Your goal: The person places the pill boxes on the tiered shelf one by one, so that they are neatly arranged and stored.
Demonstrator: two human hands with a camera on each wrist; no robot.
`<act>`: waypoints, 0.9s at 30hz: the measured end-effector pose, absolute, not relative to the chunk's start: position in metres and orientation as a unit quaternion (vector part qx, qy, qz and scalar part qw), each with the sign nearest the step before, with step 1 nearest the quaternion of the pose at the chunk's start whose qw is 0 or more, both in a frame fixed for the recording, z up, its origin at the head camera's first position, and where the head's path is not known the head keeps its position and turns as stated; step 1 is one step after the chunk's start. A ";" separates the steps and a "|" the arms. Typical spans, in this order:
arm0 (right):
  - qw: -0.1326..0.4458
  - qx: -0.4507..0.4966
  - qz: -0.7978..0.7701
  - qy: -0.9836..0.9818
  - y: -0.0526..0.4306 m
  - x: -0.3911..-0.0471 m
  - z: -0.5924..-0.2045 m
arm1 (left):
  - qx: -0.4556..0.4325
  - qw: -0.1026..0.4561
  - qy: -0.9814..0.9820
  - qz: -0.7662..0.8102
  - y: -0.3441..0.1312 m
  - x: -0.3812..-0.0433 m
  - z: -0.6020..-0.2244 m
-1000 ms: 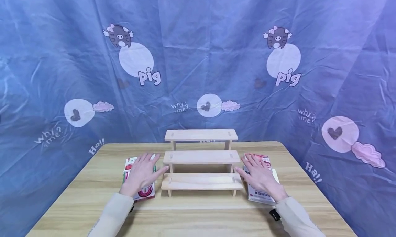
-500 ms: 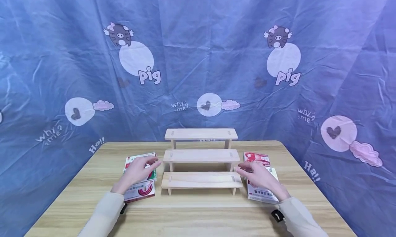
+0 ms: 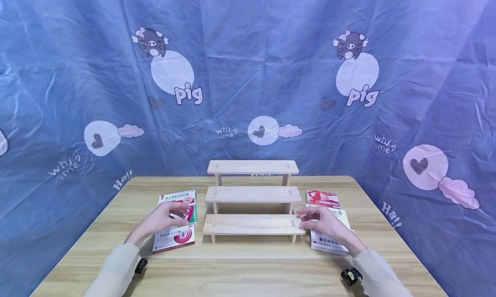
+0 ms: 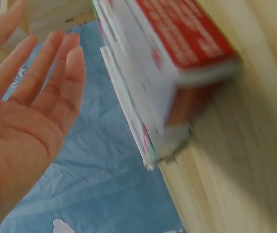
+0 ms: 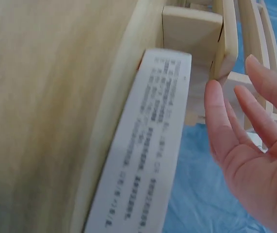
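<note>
A three-step wooden display rack (image 3: 252,224) stands mid-table. Several medicine boxes lie flat on its left: a white-and-red box (image 3: 174,197), one with a green end (image 3: 192,215) and one with pink rings (image 3: 173,241). To its right lie a red box (image 3: 322,198), a pale box (image 3: 342,214) and a white box (image 3: 328,244). My left hand (image 3: 160,218) hovers over the left boxes, fingers loosely bent, holding nothing. My right hand (image 3: 327,224) is above the right boxes, fingertips close to the lowest step's end; contact cannot be told. Its fingers (image 5: 220,121) hold nothing.
The boxes and rack stand on a wood-grain table (image 3: 248,271) with rounded far corners. A blue curtain (image 3: 232,73) printed with pigs and hearts hangs behind and along both sides. Each wrist carries a black strap mount (image 3: 350,275).
Both hands were spread flat over the boxes. Their fingers have since loosely bent, and the left hand has drawn left and back, uncovering more of the left boxes.
</note>
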State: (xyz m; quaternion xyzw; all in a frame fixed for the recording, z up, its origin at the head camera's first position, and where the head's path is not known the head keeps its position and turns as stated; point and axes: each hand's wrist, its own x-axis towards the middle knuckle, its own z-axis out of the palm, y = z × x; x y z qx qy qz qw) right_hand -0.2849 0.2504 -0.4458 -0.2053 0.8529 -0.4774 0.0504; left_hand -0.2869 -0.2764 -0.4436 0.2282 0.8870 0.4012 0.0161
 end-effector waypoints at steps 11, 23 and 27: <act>0.150 -0.142 -0.580 0.788 0.255 -0.281 -0.452 | 0.226 0.057 0.898 0.373 -0.305 -0.272 -0.453; 0.218 -0.163 -0.649 0.711 0.256 -0.280 -0.462 | 0.233 0.064 0.899 0.365 -0.331 -0.252 -0.458; 0.234 -0.144 -0.668 0.692 0.254 -0.280 -0.464 | 0.230 0.069 0.897 0.372 -0.334 -0.248 -0.459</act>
